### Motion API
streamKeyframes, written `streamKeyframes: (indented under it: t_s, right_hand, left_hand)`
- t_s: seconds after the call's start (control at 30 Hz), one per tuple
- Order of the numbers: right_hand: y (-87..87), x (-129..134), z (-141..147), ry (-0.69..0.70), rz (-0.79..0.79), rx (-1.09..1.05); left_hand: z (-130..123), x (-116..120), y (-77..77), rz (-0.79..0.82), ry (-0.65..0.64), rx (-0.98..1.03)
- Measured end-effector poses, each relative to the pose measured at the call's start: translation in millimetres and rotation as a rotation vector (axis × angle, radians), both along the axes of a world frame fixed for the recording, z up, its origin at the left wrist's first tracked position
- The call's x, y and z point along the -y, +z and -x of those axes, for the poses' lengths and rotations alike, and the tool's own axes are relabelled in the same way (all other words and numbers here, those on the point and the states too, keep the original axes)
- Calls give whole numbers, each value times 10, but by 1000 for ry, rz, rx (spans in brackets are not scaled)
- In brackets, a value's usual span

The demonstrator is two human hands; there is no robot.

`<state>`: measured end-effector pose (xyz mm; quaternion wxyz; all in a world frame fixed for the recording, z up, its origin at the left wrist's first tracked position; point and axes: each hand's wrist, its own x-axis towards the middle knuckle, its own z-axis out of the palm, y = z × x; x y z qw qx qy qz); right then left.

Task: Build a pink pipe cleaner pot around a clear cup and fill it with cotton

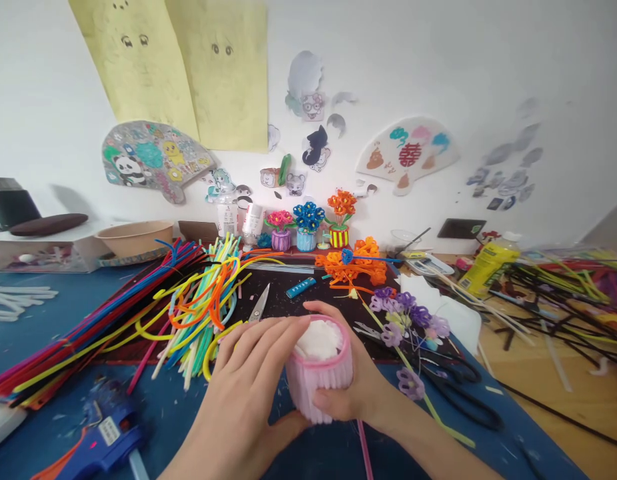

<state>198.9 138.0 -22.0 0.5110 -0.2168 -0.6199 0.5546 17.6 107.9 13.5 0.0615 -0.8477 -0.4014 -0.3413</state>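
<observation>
Between my hands is a small pink pot (321,390) covered in upright fuzzy pipe cleaners, with a darker pink rim and white stuffing (319,340) inside. My right hand (358,380) wraps round its right side, thumb across the front. Fingers of my left hand (255,373) lie along the left side and rim, the thumb low near the base. The pot tilts slightly towards me. A pink pipe cleaner (364,450) shows below it. Just behind lie silver scissor blades (259,303) and a small blue packet (301,287).
Bundles of coloured pipe cleaners (201,300) lie left, beyond a blue glue gun (105,430). Purple flowers (408,313) and black-handled scissors (458,387) are right. Orange flowers (355,263) lie behind, before finished flower pots (307,230). A yellow bottle (489,263) stands far right.
</observation>
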Motion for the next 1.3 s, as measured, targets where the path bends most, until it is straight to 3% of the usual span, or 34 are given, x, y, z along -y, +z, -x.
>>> streamKeyframes:
  t_s: [0.2,0.4,0.53,0.73,1.0,1.17,1.3]
  right_hand:
    - [-5,-46,-28,-165,-192,77]
    - [6,-9,-9,-230,-189,138]
    - [21,-10,-12,-224,-204,110]
    - [49,-10,-30,-286,-214,96]
    - [69,18,-44,-350,-238,175]
    - [42,-12,-44,-315,-220,189]
    - [26,20,-14,-294,-190,171]
  left_hand:
    - [65,-16,4,-156,-61,-14]
    - [-35,2,18,-252,-52,111]
    - [-25,-3,8,-252,-25,126]
    - [32,8,22,-393,28,55]
    - [-17,-6,-13,-313,34,49]
    - [-11,7,-3,-191,2,-27]
    - [-4,30,-12,-171,15,22]
